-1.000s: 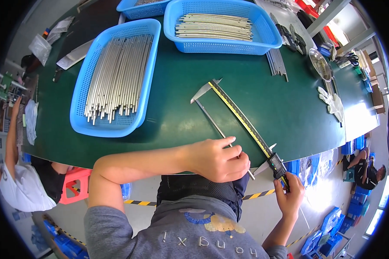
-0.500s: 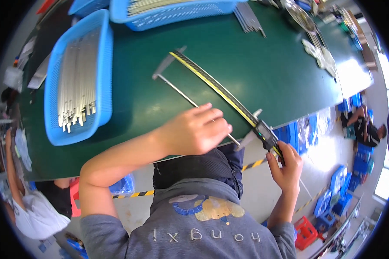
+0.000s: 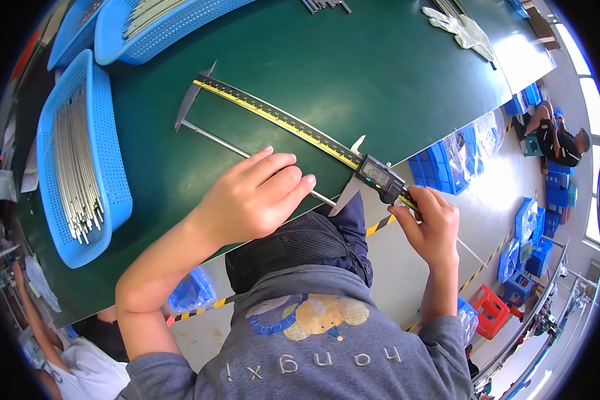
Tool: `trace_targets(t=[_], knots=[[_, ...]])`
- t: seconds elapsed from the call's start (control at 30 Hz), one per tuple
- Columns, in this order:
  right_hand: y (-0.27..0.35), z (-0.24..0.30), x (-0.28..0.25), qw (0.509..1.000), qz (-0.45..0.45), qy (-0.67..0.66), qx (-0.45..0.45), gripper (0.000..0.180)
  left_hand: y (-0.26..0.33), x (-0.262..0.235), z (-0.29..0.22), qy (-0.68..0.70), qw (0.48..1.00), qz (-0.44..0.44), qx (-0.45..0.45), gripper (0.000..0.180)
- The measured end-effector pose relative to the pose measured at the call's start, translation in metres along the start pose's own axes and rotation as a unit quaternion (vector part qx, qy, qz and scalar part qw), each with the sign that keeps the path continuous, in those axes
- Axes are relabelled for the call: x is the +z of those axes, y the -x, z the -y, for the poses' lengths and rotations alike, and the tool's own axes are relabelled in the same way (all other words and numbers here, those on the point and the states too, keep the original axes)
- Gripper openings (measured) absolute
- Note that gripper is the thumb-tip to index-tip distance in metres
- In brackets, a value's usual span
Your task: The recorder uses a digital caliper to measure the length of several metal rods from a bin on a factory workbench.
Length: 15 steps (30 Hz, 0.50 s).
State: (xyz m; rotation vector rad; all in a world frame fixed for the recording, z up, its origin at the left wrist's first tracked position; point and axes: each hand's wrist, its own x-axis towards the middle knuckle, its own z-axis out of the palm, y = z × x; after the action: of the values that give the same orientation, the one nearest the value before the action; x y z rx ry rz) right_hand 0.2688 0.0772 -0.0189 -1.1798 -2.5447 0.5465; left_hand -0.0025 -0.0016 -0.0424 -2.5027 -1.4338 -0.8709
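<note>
A long digital caliper (image 3: 280, 122) with a yellow-edged scale lies slantwise over the green table (image 3: 380, 87). My right hand (image 3: 430, 223) grips its beam end just past the display, beyond the table's front edge. Between the jaws runs a thin metal rod (image 3: 217, 139), one end at the far jaw and the other at the near jaw. My left hand (image 3: 253, 193) is closed round the middle of this rod, its fingers hiding that part.
At left, a blue perforated basket (image 3: 118, 167) holds several metal rods. Another blue basket (image 3: 140, 53) of rods stands behind it. A pale glove (image 3: 463, 30) lies at the back right. One person (image 3: 560, 141) sits at far right; another (image 3: 80, 367) is at lower left.
The view has turned, so the table and baskets sit further left. Caliper and rod now lie further left and flatter in the picture, and the display faces up. Both hands keep their hold.
</note>
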Motion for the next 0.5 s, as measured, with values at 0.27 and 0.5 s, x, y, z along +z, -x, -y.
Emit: trace_targets(t=[0.27, 0.5], knots=[[-0.0009, -0.0015, 0.0061, 1.000, -0.020, 0.010, 0.003, 0.031, -0.0002, -0.0034, 0.0044, -0.005, 1.000, 0.019, -0.003, 0.019], [0.0004, 0.0008, 0.0072, 1.000, -0.007, 0.006, 0.013, 0.031, 0.0004, -0.0078, 0.0076, 0.034, 0.998, 0.032, -0.030, 0.028]])
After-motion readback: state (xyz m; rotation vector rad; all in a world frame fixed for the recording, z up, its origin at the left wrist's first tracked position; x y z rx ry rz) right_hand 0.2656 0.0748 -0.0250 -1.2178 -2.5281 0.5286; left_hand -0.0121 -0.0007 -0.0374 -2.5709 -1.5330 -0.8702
